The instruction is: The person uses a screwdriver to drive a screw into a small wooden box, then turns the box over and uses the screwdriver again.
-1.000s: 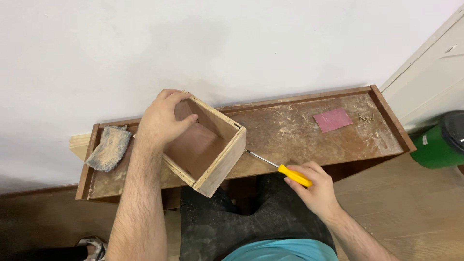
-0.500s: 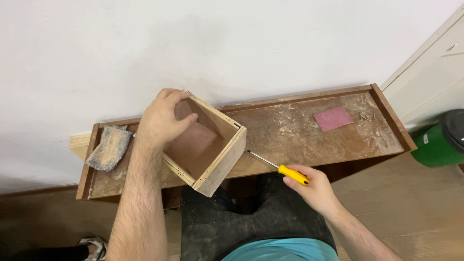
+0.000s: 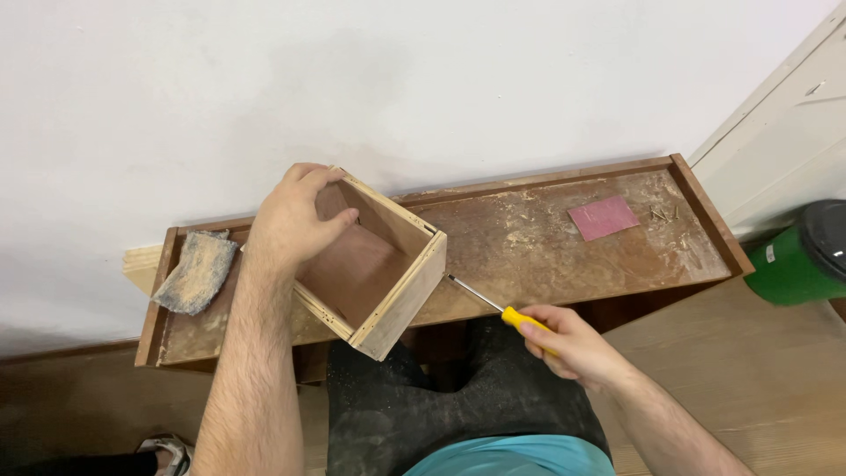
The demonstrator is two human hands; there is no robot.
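Observation:
My left hand (image 3: pixel 291 220) grips the far wall of a small open wooden box (image 3: pixel 374 264), which rests tilted on a long brown wooden board (image 3: pixel 529 238). My right hand (image 3: pixel 573 344) holds a screwdriver with a yellow handle (image 3: pixel 524 322). Its thin metal shaft points up and left, and the tip meets the outer right side of the box near the lower edge. The inside of the box shows a reddish-brown bottom panel.
A grey worn sanding block (image 3: pixel 196 269) lies at the board's left end. A pink sheet of sandpaper (image 3: pixel 604 218) and a few small screws (image 3: pixel 663 212) sit at its right end. A green bin (image 3: pixel 806 256) stands on the floor at the right, below a white door frame.
My right hand and the screwdriver handle have shifted slightly down and right. The box and my left hand stay where they were.

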